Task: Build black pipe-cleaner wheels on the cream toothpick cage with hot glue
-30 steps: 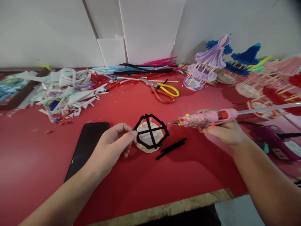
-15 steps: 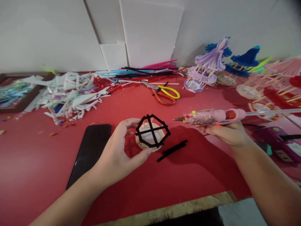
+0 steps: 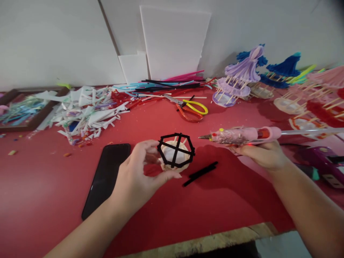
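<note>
A small round structure with a pale base and a black eight-sided frame (image 3: 176, 150) with crossed bars on top stands on the red table (image 3: 161, 204). My left hand (image 3: 145, 165) curves around its left side, thumb in front and fingers behind, holding it loosely. To the right, my right hand (image 3: 260, 154) grips a pink glue gun (image 3: 242, 135), its metal tip pointing left toward the frame. A clear glue stick (image 3: 309, 132) sticks out of the gun's back. Two black strips (image 3: 200, 174) lie just right of the structure.
A black phone (image 3: 106, 179) lies left of my left hand. Scissors (image 3: 188, 106) with yellow and orange handles lie behind the structure. White scraps (image 3: 88, 111) and coloured stems (image 3: 166, 84) are at the back. Purple (image 3: 242, 71), blue and pink models stand at the right.
The black-topped structure has turned slightly under my left hand, whose thumb has shifted along its front. The whole view has shifted a little. My right hand still holds the glue gun.
</note>
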Demonstrator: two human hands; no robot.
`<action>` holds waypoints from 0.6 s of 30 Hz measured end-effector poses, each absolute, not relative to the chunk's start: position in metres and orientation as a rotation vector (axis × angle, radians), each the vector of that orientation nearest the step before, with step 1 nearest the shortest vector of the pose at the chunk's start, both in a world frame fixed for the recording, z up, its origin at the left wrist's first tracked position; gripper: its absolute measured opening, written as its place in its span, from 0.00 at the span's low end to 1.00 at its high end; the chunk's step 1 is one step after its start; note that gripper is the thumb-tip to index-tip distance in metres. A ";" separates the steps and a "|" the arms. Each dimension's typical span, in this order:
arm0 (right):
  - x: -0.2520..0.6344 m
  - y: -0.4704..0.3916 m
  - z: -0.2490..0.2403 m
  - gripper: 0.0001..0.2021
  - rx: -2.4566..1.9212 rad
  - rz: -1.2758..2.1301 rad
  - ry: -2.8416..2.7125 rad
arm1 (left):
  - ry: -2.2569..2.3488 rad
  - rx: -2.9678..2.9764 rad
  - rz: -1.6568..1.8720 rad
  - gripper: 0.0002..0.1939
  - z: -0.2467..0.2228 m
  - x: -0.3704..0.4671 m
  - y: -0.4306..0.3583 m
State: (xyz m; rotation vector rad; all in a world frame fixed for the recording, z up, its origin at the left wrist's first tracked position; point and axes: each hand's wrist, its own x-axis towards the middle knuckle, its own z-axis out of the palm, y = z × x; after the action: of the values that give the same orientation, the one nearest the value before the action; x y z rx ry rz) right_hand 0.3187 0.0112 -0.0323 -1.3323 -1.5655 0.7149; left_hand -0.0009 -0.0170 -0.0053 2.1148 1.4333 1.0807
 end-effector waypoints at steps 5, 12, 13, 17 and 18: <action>0.310 0.009 -0.028 0.02 -1.349 0.742 -1.618 | 1.338 2.489 1.083 0.25 -0.003 -0.003 -0.018; 0.310 0.007 -0.025 0.07 -1.207 0.668 -1.736 | 0.965 2.643 1.119 0.11 0.009 0.000 -0.016; 0.310 0.007 -0.022 0.06 -1.166 0.667 -1.782 | 0.945 2.673 1.088 0.10 0.012 0.000 -0.016; 0.305 0.011 -0.011 0.04 -0.981 0.668 -1.977 | 1.067 2.816 0.890 0.11 0.020 0.001 -0.016; 0.303 0.011 -0.010 0.03 -0.953 0.657 -2.003 | 1.086 2.828 0.875 0.11 0.021 0.002 -0.016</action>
State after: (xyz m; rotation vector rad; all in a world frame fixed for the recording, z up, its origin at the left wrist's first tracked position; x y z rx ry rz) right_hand 0.3033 0.0111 -0.0100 -0.9526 -2.0031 0.6573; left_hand 0.0018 -0.0161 0.0209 2.8278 1.0859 0.8746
